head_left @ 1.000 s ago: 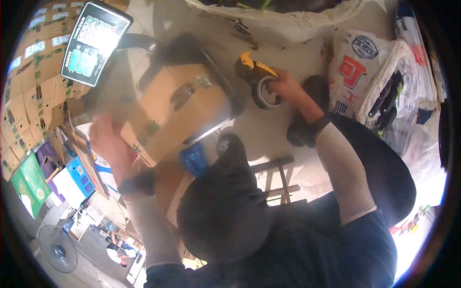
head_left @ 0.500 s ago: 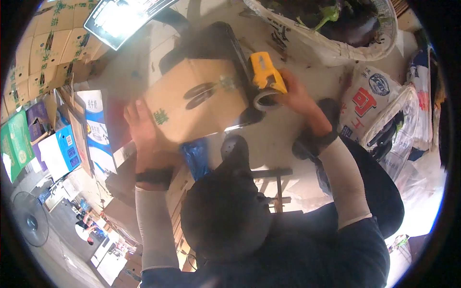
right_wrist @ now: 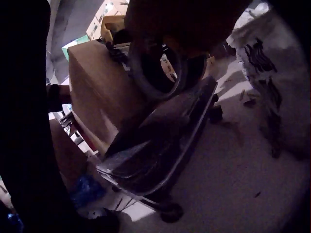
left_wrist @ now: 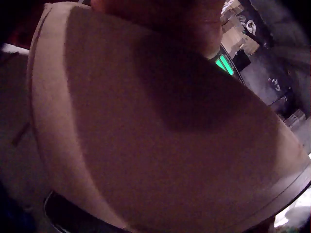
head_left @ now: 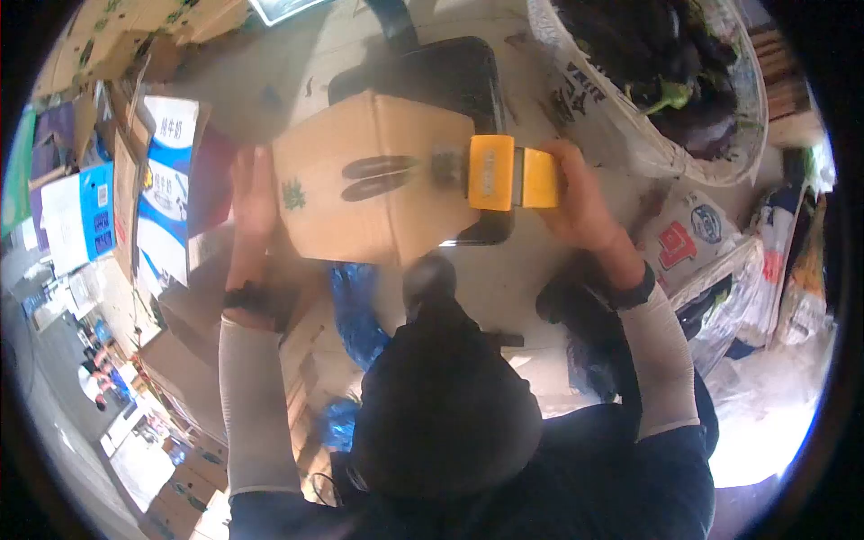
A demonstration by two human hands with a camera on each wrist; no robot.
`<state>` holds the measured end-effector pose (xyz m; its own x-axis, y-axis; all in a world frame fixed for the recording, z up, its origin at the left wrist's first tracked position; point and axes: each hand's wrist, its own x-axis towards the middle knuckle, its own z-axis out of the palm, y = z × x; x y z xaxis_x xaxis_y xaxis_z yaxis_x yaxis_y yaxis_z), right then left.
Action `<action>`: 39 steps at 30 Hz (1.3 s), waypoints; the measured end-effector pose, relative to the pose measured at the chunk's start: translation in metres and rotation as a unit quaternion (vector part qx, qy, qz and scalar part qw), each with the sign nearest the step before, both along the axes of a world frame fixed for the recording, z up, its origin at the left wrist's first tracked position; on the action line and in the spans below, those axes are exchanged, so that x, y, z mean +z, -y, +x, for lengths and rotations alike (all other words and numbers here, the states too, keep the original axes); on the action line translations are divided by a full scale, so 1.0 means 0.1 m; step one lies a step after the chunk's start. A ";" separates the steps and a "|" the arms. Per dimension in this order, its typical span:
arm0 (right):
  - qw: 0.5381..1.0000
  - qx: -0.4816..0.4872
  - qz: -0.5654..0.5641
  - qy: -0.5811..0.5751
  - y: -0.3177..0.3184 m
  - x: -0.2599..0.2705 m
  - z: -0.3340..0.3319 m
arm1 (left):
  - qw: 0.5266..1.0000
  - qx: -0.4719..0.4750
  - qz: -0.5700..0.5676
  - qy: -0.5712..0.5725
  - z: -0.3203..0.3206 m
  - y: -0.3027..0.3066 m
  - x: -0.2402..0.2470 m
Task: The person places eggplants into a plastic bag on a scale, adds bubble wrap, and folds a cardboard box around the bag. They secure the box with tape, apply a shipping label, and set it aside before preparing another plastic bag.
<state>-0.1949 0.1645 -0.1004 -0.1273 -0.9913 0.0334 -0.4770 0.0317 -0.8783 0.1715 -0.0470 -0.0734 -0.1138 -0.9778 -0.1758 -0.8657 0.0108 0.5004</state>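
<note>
A cardboard box (head_left: 328, 193) with two dark oval marks lies on a black platform scale (head_left: 432, 63). My left hand (head_left: 256, 198) presses its extended fingers along the box's left side. In the left wrist view the box's side (left_wrist: 160, 160) fills most of the picture, with part of the hand (left_wrist: 165, 22) at the top. At the right end, my right hand (head_left: 580, 202) grips a yellow tape dispenser (head_left: 492, 171), whose front overlaps the box edge. The right wrist view shows the dispenser's large tape roll (right_wrist: 138, 73) close beside the box.
An open woven sack of eggplants (head_left: 666, 81) stands at the back right, with a printed white sack (head_left: 688, 234) below it. Flattened cartons (head_left: 166, 180) stand at the left. A blue plastic bag (head_left: 351, 306) lies in front of the box.
My right hand has brought the tape dispenser left to the box's right end, turning it. The left hand has come flat against the box's left side. The head view has shifted.
</note>
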 end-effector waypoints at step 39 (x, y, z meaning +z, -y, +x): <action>0.941 0.209 -0.023 -0.265 0.39 0.04 0.05 | 0.996 -0.066 -0.005 0.061 -0.11 -0.10 0.04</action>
